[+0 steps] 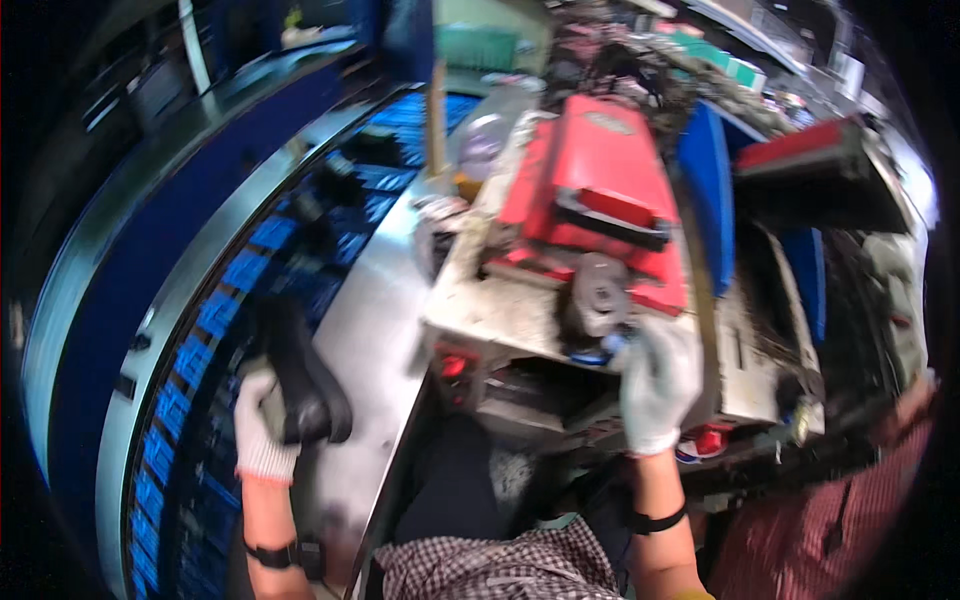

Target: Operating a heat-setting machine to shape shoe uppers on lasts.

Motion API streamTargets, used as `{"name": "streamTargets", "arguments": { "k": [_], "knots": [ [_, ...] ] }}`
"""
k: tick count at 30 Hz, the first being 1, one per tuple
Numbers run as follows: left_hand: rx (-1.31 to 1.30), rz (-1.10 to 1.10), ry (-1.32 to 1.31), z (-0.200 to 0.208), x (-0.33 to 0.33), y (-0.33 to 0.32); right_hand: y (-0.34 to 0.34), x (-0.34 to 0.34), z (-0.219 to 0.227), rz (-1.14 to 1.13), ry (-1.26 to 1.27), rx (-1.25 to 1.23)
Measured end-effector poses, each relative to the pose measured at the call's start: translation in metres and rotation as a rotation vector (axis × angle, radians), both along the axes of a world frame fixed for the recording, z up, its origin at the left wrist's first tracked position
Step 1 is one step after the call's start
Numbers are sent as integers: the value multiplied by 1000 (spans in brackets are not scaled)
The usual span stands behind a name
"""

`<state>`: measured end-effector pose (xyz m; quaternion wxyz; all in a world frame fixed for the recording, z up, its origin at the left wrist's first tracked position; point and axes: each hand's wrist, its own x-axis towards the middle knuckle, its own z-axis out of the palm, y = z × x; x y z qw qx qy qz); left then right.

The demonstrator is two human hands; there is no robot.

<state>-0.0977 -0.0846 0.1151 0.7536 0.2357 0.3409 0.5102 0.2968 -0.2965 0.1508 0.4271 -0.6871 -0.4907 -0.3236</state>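
shoe (305, 390), black, sits gripped in left hand (262, 425), well apart from right hand (660, 385), grip unclear, beside grey roller (602, 292).

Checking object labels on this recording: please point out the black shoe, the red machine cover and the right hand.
Black shoe (303, 385): head view, around the middle of its body.
Red machine cover (607, 160): head view, on its broad upper face.
Right hand (660, 382): head view, on its gloved middle.
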Motion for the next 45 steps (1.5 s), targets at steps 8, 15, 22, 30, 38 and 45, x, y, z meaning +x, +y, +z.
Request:
{"name": "streamTargets", "arguments": {
  "k": [8,15,22,30,38,45],
  "knots": [
    [-104,59,121,-32,3,85,-2,15,-19,-29,42,18],
    [354,41,428,-105,-48,282,0,7,-15,-57,25,20],
    [559,214,1229,-117,-65,387,9,3,-2,6,54,45],
    [810,-50,1040,-131,82,301,-4,9,0,-124,15,86],
    [818,-411,1061,-102,63,154,-13,17,18,-147,130,-360],
    [1040,-887,1645,-66,60,41,-11,26,49,99,360,-692]
  ]
}}
